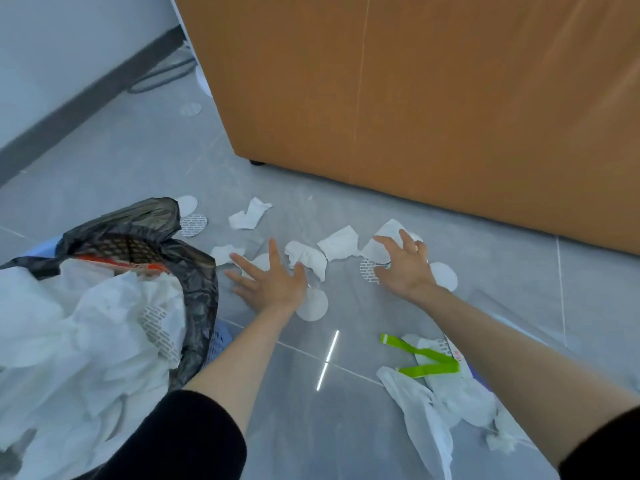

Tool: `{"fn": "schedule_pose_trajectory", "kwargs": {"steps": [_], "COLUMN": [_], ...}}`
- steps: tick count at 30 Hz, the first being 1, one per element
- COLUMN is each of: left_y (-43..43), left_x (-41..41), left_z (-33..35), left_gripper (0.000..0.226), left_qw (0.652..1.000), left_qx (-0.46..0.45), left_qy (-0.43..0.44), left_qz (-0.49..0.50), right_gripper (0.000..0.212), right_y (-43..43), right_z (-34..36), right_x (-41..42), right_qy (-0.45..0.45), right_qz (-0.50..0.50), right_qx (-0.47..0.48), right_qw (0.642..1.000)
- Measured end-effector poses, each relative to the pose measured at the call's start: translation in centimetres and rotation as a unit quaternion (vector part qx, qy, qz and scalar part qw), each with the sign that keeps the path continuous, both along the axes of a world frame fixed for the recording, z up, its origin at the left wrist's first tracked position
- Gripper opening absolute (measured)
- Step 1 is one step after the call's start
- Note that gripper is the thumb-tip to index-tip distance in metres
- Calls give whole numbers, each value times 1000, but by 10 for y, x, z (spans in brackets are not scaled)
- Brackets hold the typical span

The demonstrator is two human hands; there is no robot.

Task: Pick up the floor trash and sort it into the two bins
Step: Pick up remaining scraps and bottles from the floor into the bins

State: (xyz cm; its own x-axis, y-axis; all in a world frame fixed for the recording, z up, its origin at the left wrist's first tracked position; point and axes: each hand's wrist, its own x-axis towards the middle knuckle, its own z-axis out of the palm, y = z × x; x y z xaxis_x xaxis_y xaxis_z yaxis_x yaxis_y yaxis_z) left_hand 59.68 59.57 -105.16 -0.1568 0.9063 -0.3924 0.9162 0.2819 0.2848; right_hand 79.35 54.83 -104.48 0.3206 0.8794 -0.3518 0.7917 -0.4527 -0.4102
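— On the floor by the orange cabinet [415,98], tissue scraps [341,243] and round discs [313,304] lie scattered
— Left hand [273,282] and right hand [407,268] have fingers [274,252] splayed, grasping nothing; rake scraps together before lifting to the black-lined bin [197,278]

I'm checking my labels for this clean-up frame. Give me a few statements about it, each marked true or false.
1. The left hand and right hand are both spread open over scraps on the floor. True.
2. The black-lined bin is empty. False: it is heaped with white paper.
3. A green strip lies on the floor on the right hand's side. True.
4. The left hand grips a tissue. False: its fingers are straight and hold nothing.
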Motion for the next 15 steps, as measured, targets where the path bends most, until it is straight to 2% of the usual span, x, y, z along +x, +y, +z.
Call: {"fn": "schedule_pose_trajectory", "kwargs": {"steps": [7,15], "left_y": [9,-34], "left_x": [-4,-8], "left_z": [-12,-23], "left_gripper": [66,54], "left_qw": [997,993], "left_qx": [-73,63], "left_qy": [11,-2], "left_qz": [-24,-96], "right_gripper": [62,46], "right_y": [4,-36], "right_z": [-16,-20], "right_x": [9,-17], "right_qy": [-5,-47], "right_qz": [33,74], "right_qx": [-63,-6], "right_qw": [997,996]}}
